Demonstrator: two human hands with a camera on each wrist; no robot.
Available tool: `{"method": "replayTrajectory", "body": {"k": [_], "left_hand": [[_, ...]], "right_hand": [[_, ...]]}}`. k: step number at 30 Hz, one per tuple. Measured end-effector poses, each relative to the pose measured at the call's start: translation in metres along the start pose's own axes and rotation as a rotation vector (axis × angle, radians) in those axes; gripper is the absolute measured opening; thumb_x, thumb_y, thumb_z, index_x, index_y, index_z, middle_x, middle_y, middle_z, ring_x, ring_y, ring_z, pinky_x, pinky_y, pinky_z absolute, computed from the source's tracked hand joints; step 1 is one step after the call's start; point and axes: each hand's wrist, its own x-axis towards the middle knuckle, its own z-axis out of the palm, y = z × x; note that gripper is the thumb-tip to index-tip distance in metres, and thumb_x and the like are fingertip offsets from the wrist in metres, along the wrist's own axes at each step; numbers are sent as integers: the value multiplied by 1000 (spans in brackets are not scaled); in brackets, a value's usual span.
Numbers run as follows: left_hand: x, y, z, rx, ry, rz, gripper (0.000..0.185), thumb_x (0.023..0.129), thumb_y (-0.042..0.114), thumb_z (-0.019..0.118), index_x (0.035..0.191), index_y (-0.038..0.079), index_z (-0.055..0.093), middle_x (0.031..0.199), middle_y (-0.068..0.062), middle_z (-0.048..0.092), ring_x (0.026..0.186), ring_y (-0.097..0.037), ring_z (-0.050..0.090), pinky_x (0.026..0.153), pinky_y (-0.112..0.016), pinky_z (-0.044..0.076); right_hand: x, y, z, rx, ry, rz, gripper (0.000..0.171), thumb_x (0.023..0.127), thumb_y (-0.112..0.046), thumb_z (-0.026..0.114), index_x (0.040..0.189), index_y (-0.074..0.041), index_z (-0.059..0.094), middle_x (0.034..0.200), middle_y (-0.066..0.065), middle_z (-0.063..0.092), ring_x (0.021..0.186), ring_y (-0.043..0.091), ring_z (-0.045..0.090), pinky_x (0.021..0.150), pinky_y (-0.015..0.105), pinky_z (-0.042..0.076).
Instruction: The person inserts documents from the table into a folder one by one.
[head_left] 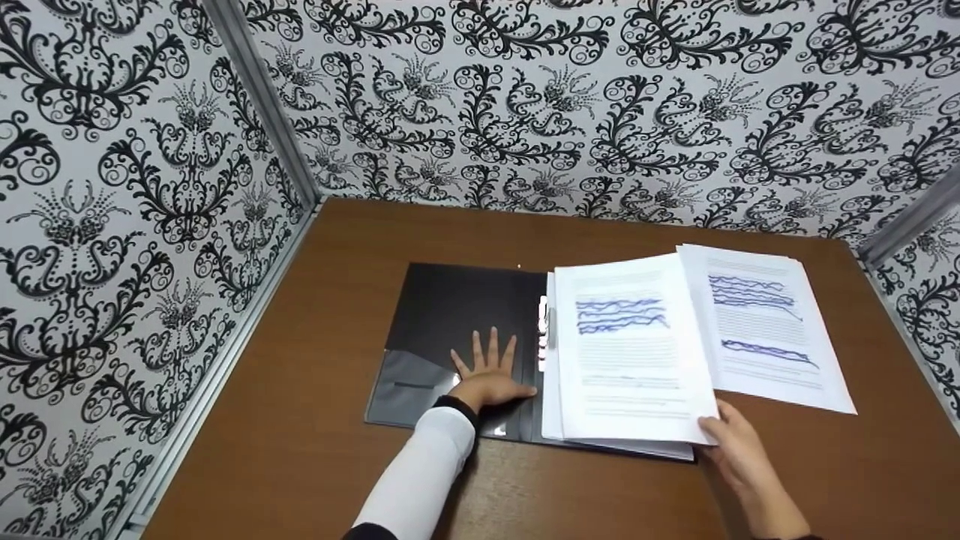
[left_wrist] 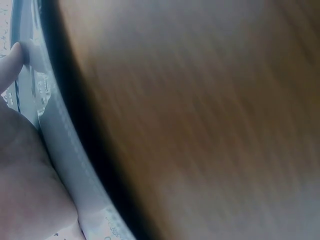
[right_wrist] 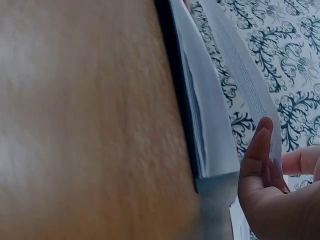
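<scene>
A black binder [head_left: 457, 307] lies open on the wooden table. My left hand [head_left: 489, 384] rests with fingers spread flat on its inside cover; at the left wrist view's edge part of that hand [left_wrist: 30, 185] shows. A stack of printed paper [right_wrist: 210, 120] fills the binder's right side. My right hand [head_left: 739, 454] pinches the lower right corner of the top sheet [head_left: 622, 367], which bears blue scribbled lines. In the right wrist view, that sheet [right_wrist: 245, 70] stands lifted off the stack, thumb on one face and fingers on the other.
Right of the binder, loose printed sheets [head_left: 772, 367] with blue scribbles lie on the table, partly covered by the held sheet. A white and pink clip strip [head_left: 542, 334] runs along the binder's spine. Patterned wall panels [head_left: 525, 112] enclose the brown table [head_left: 300, 360] at back and sides.
</scene>
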Motion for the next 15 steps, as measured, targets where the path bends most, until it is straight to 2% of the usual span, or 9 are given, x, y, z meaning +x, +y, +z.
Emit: {"method": "replayTrajectory", "body": {"k": [12,15], "left_hand": [[4,-2,5,-20,27,10,107,79,68,60,156,30,-3,159,-5,-27,139,-35,-36,101,-70,-25],[4,-2,3,-20,19,8,106,79,67,60,156,30,-3,159,-4,-28,139,-35,-37,101,-70,-25]], "right_hand": [[-1,4,10,-14,-12,11,59,96,0,37,147,14,10,104,-1,61,83,0,61,77,21,52],[-2,4,13,-39,-21,5,59,97,0,38,146,15,9,113,8,61,84,0,62,78,21,53]]}}
